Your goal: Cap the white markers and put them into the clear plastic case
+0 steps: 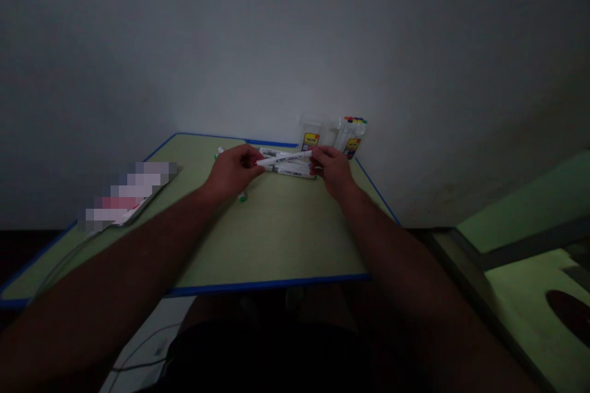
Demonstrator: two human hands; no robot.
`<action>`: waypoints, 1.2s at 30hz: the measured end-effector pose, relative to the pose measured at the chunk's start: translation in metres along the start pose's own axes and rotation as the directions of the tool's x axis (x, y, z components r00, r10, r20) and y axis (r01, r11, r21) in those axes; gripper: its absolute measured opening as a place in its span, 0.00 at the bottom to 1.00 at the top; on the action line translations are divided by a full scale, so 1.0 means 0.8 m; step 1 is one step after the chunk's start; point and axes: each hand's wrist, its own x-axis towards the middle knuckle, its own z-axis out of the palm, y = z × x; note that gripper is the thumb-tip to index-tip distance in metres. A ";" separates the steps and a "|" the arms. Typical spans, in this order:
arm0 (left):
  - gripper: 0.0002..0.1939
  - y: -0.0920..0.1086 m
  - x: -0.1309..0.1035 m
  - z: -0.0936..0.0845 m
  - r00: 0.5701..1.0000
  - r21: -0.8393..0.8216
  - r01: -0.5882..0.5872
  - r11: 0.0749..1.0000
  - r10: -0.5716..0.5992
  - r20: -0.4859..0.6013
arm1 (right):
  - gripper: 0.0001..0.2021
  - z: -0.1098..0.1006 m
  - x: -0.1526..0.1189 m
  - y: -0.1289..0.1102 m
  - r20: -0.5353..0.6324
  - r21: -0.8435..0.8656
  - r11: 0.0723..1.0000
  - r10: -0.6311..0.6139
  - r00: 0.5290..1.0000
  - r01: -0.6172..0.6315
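Observation:
A white marker pen [286, 158] is held level above the table, one end in each hand. My left hand [233, 170] pinches its left end, where a bit of red shows. At the other end, the fingers of my right hand [332, 167] are closed on it. Behind and below it lie several more white markers [292, 170] on the table. Partly hidden by my left hand, a marker with a green end [242, 197] rests on the tabletop. Another white pen end [220, 150] shows just beyond that hand.
A clear plastic case [311, 135] with a yellow label stands near the wall. To its right is a clear case of markers with coloured caps [351, 135]. A blurred-out flat device [133, 196] with a cable lies on the left of the blue-edged table [276, 239].

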 end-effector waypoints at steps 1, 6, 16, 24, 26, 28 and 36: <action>0.09 0.000 0.000 0.000 1.000 0.017 -0.006 1.000 0.006 0.004 | 0.08 0.000 0.000 -0.001 -0.012 0.003 1.000 0.003 1.000 -0.003; 0.10 0.002 -0.003 0.000 0.998 0.024 -0.046 0.999 0.045 0.032 | 0.09 0.001 0.001 -0.006 -0.070 0.039 0.999 -0.010 0.997 0.013; 0.13 -0.004 -0.002 -0.003 0.995 0.055 -0.092 0.994 0.089 0.053 | 0.06 -0.023 0.018 -0.055 -0.305 0.174 0.979 -0.052 0.951 0.110; 0.10 -0.010 -0.001 -0.004 0.991 0.104 -0.100 0.990 0.090 0.095 | 0.06 -0.092 0.060 -0.128 -0.552 0.026 0.955 -0.231 0.801 0.294; 0.10 -0.010 -0.001 -0.004 0.990 0.116 -0.112 0.987 0.101 0.096 | 0.05 -0.107 0.068 -0.146 -0.614 -0.018 0.952 -0.253 0.748 0.307; 0.09 -0.009 -0.001 -0.004 0.989 0.122 -0.116 0.986 0.104 0.102 | 0.05 -0.120 0.074 -0.160 -0.645 -0.072 0.949 -0.279 0.712 0.307; 0.10 -0.002 -0.003 -0.005 0.989 0.138 -0.115 0.984 0.101 0.106 | 0.06 -0.138 0.090 -0.174 -0.662 -0.277 0.921 -0.389 0.641 0.273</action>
